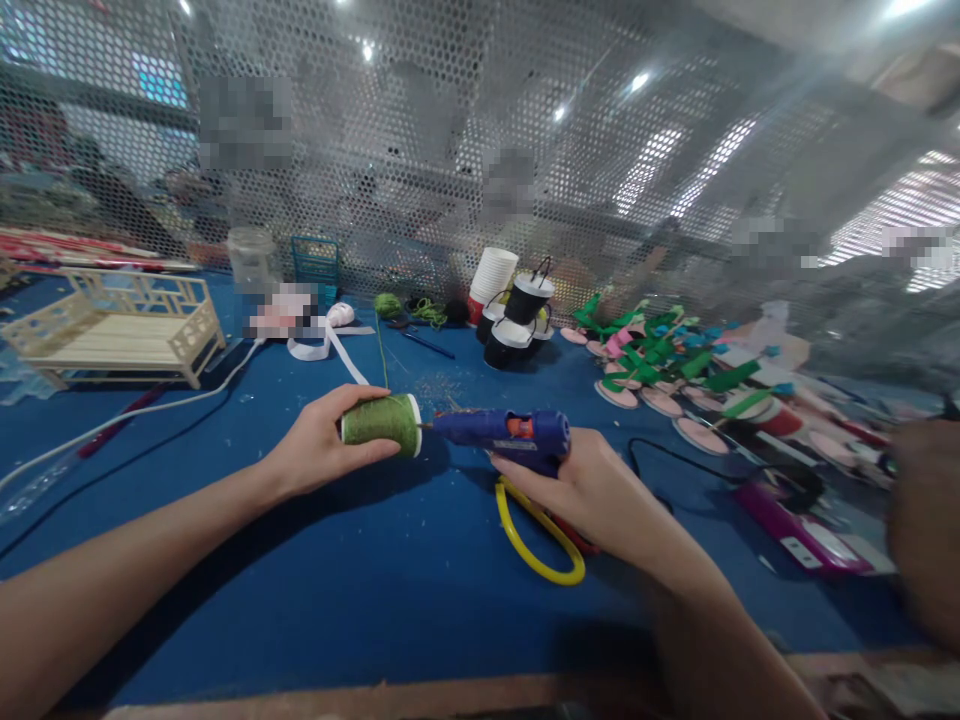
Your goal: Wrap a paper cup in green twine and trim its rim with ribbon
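My left hand [319, 445] is closed around a paper cup wrapped in green yarn [379, 425], which lies sideways with its white rim to the right. A strand of yarn [382, 350] runs from it back to a green ball of yarn [387, 305]. My right hand [581, 485] grips a blue hot glue gun [502, 432], its nozzle pointing left at the cup's rim end; whether it touches cannot be told. Beneath my right hand lie scissors with a yellow handle loop [536, 540], their blades hidden.
White ribbon [345, 355] lies behind the cup. Stacked paper cups [493, 278] and black-and-white small buckets [517, 320] stand at the back. Left is a wooden model bed [120, 325]; right are green paper crafts [660, 360] and a purple power strip [802, 530]. A perforated metal screen [420, 170] rises behind.
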Motion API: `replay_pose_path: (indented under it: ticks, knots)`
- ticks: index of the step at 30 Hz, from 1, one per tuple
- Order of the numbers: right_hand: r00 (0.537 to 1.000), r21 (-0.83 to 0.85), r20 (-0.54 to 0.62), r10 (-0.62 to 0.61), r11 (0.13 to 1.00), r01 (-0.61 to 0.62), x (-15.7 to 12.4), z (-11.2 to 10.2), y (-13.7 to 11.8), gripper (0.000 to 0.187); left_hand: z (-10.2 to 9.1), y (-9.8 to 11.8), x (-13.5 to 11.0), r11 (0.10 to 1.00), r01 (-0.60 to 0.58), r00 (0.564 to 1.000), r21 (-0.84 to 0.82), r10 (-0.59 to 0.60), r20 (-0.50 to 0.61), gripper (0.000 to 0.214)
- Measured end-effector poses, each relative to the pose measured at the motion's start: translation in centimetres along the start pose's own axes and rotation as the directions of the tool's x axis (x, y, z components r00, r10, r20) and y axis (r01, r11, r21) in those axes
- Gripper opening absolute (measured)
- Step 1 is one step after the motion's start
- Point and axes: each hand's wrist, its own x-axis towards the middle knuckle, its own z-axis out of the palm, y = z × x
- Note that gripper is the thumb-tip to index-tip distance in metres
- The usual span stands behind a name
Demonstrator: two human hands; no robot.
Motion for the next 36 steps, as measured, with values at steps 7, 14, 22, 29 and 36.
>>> replay_pose_path:
  ticks: [7, 14, 22, 29, 36]
  knots:
    - [0.999, -0.006, -0.036, 0.018, 1.000, -0.018, 0.00, 0.10, -0.28, 0.023, 0.08, -0.13, -0.11, 0.993, -0.099, 0.995, 0.062, 0.100, -0.006, 0.048]
    - [0.999, -0.016, -0.031, -0.015, 1.000, 0.014, -0.09, -0.08, -0.29, 0.024, 0.09, -0.41, -0.08, 0.978, -0.176, 0.984, 0.115, 0.178, -0.007, 0.046]
    - [0.998, -0.033, -0.031, 0.054, 0.998, -0.055, 0.12, -0.09, -0.28, 0.020, 0.10, -0.32, -0.34, 0.948, -0.287, 0.957, 0.139, 0.290, -0.002, 0.045]
    - [0.998, -0.018, -0.029, 0.061, 0.998, -0.062, 0.18, -0.11, -0.34, 0.022, 0.20, -0.35, -0.51, 0.927, -0.355, 0.935, 0.118, 0.354, 0.031, 0.045]
    - [0.998, -0.030, -0.040, 0.041, 0.999, -0.042, 0.42, -0.09, -0.17, 0.021, 0.15, -0.30, -0.61, 0.905, -0.401, 0.916, 0.140, 0.398, 0.050, 0.046]
